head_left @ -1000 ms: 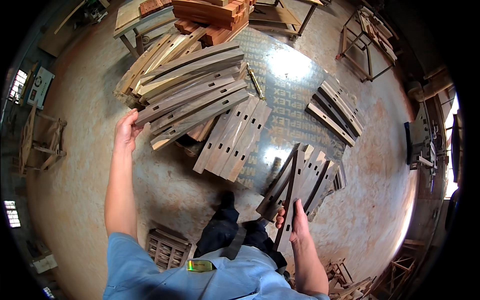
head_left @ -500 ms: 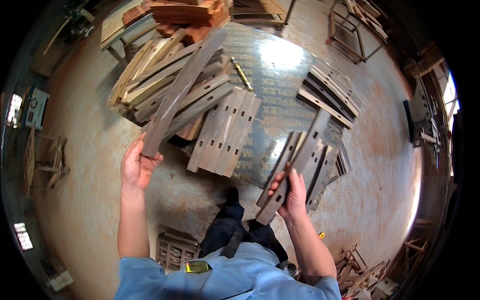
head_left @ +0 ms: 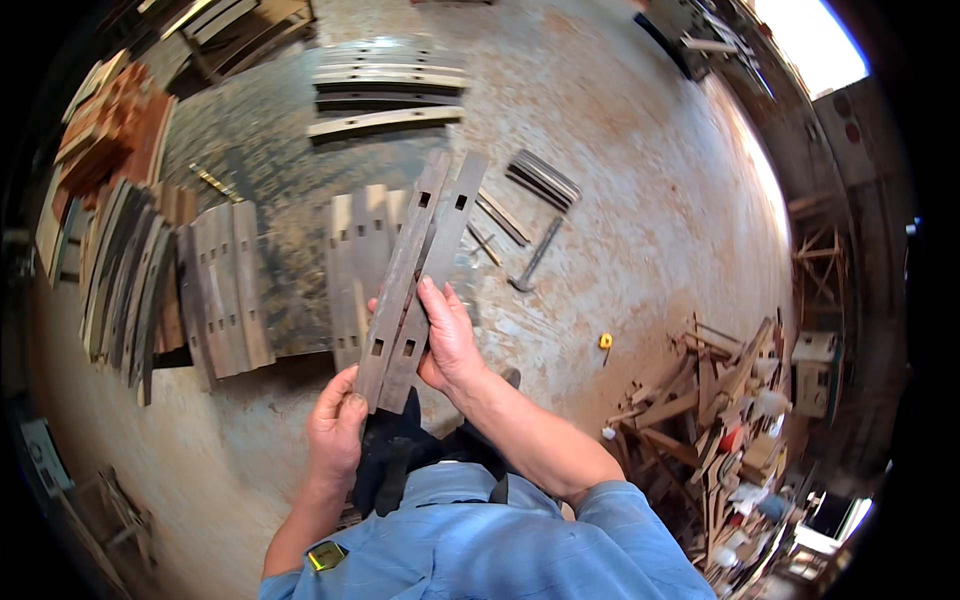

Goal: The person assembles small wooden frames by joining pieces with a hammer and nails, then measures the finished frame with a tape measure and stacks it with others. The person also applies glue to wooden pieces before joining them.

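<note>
Two long brown wooden slats are held side by side in front of me, each with rectangular slots near its ends. My left hand [head_left: 335, 425] pinches the lower end of the left slat [head_left: 398, 300]. Around the middle, my right hand [head_left: 450, 338] wraps the right slat [head_left: 450, 230], its thumb on top and a fingertip showing past the left slat's far edge. Partly behind them lie more slotted slats [head_left: 370, 222] on a dark printed board [head_left: 295, 300]. Another row of slotted slats [head_left: 225, 270] lies to the left.
Curved slats [head_left: 125, 270] and reddish wood blocks [head_left: 115, 130] are piled at far left. More slats [head_left: 390, 75] lie at the board's far side. A hammer [head_left: 537, 255], a small slat bundle [head_left: 543, 180] and a yellow tape measure [head_left: 605, 341] are on the floor; scrap wood [head_left: 690, 420] heaps at right.
The view has swung to the right. My hands have come together, bringing the left hand's slat beside the one in my right hand.
</note>
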The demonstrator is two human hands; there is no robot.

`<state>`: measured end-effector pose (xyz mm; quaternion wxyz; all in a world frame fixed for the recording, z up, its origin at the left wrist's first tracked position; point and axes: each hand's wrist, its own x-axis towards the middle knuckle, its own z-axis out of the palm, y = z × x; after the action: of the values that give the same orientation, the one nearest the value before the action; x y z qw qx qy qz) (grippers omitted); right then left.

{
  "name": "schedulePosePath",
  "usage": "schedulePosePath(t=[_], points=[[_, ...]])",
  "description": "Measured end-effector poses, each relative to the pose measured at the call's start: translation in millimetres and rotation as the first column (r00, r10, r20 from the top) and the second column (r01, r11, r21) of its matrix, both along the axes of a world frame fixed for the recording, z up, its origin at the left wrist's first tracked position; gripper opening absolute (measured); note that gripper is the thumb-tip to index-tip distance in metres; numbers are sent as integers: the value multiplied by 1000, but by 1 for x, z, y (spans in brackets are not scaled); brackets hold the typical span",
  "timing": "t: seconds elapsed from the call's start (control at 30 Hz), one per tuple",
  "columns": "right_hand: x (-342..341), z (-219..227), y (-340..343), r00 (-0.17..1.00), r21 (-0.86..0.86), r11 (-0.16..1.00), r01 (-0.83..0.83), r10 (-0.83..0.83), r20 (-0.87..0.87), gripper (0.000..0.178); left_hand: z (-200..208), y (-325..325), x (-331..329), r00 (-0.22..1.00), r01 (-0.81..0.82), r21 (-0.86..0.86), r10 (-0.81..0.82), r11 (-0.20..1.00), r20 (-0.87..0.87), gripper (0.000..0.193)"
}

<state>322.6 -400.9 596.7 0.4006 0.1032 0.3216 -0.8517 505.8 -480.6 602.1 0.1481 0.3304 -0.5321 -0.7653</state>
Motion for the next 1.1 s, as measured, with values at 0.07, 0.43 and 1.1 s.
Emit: schedulePosePath(t=[0.07, 0.43, 1.1], points=[[-13, -7, 55, 999, 9, 999, 48, -48, 21, 33, 6, 48, -26, 993, 115, -79, -115, 990, 7, 41], [-98, -46, 320, 949, 91, 945, 316, -316, -7, 25, -13, 261, -168, 790, 599, -22, -586, 801, 181, 50], [-361, -141, 458, 266, 950, 199, -240, 955, -133, 47, -111, 282, -382, 592, 678, 30, -569, 735, 570, 80]])
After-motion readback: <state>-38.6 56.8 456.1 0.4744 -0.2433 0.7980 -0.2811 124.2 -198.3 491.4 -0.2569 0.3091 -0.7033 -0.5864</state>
